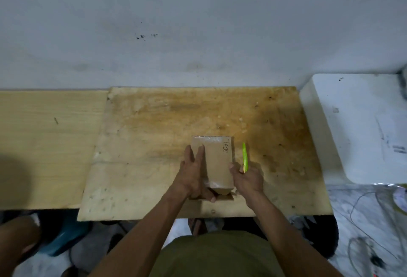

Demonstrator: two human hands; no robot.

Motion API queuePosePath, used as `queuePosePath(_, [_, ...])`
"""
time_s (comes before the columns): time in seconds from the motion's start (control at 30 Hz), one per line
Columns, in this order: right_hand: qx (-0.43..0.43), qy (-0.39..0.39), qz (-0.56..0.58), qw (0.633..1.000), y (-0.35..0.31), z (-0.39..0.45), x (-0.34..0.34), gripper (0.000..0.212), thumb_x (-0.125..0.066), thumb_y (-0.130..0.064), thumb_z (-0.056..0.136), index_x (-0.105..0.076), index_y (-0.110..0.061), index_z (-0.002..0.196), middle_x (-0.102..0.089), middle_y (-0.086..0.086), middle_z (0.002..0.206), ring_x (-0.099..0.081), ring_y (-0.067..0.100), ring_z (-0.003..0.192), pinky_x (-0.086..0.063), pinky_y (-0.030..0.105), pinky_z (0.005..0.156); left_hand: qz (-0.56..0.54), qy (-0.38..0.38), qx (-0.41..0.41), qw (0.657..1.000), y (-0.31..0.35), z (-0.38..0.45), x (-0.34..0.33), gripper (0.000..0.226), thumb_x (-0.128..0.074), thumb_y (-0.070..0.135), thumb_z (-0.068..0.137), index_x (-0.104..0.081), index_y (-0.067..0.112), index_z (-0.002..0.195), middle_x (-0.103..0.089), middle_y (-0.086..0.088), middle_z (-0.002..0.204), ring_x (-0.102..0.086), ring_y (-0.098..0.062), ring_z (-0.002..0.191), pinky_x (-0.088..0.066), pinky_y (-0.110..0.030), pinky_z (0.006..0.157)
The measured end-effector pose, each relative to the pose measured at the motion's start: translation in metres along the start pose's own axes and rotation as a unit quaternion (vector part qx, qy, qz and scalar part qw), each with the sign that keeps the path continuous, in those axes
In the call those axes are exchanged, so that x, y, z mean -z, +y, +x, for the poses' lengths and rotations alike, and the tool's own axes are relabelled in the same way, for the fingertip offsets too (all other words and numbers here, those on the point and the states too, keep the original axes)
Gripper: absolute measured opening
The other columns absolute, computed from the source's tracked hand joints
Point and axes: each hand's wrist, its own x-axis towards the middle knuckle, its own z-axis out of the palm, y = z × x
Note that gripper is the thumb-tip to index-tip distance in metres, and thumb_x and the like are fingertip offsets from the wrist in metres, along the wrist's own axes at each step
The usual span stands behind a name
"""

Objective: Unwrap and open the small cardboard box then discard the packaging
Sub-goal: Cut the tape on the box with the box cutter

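Head view, from the left: a pale, smooth wooden board [44, 144] lies against the grey wall [198, 23], and a darker, stained plywood sheet [154, 166] overlaps its right edge and carries the work. Below the sheet's near edge, dim clutter on the floor is too dark to identify. Near the middle of the plywood sheet sits the small brown cardboard box [217, 162], wrapped in clear glossy film, with handwriting along its right side. The left hand [193, 175] rests on the box's left part, fingers straight and laid flat on its top, thumb reaching under the near corner; it steadies rather than clutches. The right hand [247, 180] is just beside the box's right edge, fingers curled round a slim bright green cutter [245, 158] that points away from the person; whether its tip touches the film cannot be told. Right of the plywood sheet stands a white foam block [356, 127] with scuffs and pen marks, and nearer the person a marbled surface [363, 221] carries thin loose wires [361, 208] and part of a tape roll [400, 199] at the frame's edge.
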Motion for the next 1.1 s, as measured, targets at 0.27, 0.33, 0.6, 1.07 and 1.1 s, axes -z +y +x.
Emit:
queuePosePath(0.27, [0.094,-0.095,-0.046,0.99,-0.034,0.027,0.022,0.033,-0.069,-0.048,0.083,-0.054,-0.02,0.077,-0.065,0.006,0.072,-0.06,0.014,0.052,-0.051,0.029,0.045,0.017,-0.029,0.021,0.999,0.004,-0.001,-0.002,0.164,-0.094,0.049,0.043,0.03,0.031,0.147,0.04,-0.007,0.153,0.0,-0.043,0.147,-0.024,-0.052,0.117])
queuePosePath(0.33, [0.124,-0.108,-0.072,0.984,-0.037,0.034,0.023,0.037,-0.065,-0.056,0.081,-0.053,-0.021,0.077,-0.063,0.005,0.071,-0.059,0.017,0.056,-0.054,0.036,0.05,0.022,-0.031,0.028,0.999,0.005,-0.002,-0.005,0.166,-0.095,0.05,0.041,0.034,0.033,0.145,0.042,-0.007,0.152,-0.002,-0.043,0.146,-0.025,-0.053,0.115])
queuePosePath(0.6, [0.283,-0.191,-0.233,0.911,-0.061,0.045,0.023,0.041,-0.041,-0.036,0.101,-0.042,-0.017,0.137,-0.055,-0.003,0.106,-0.057,0.024,0.108,-0.039,0.029,0.081,0.027,-0.014,0.048,0.998,0.011,-0.003,-0.007,0.164,-0.095,0.047,0.043,0.031,0.034,0.146,0.034,-0.01,0.155,-0.013,-0.046,0.143,-0.031,-0.052,0.113])
queuePosePath(1.07, [0.456,-0.184,-0.461,0.739,-0.102,0.07,0.011,0.034,-0.036,-0.039,0.101,-0.05,-0.033,0.131,-0.065,0.006,0.123,-0.06,0.033,0.111,-0.048,0.041,0.084,0.062,0.004,0.04,0.997,0.011,0.001,-0.002,0.132,-0.084,0.036,0.068,0.015,0.026,0.153,0.016,-0.018,0.159,-0.03,-0.045,0.137,-0.04,-0.046,0.107])
queuePosePath(1.1, [0.46,-0.188,-0.471,0.729,-0.105,0.07,0.011,0.033,-0.036,-0.039,0.101,-0.05,-0.032,0.13,-0.065,0.005,0.123,-0.06,0.033,0.111,-0.049,0.041,0.084,0.068,0.006,0.04,0.997,0.01,0.001,-0.003,0.132,-0.085,0.038,0.068,0.015,0.026,0.153,0.014,-0.018,0.159,-0.032,-0.045,0.136,-0.041,-0.046,0.106])
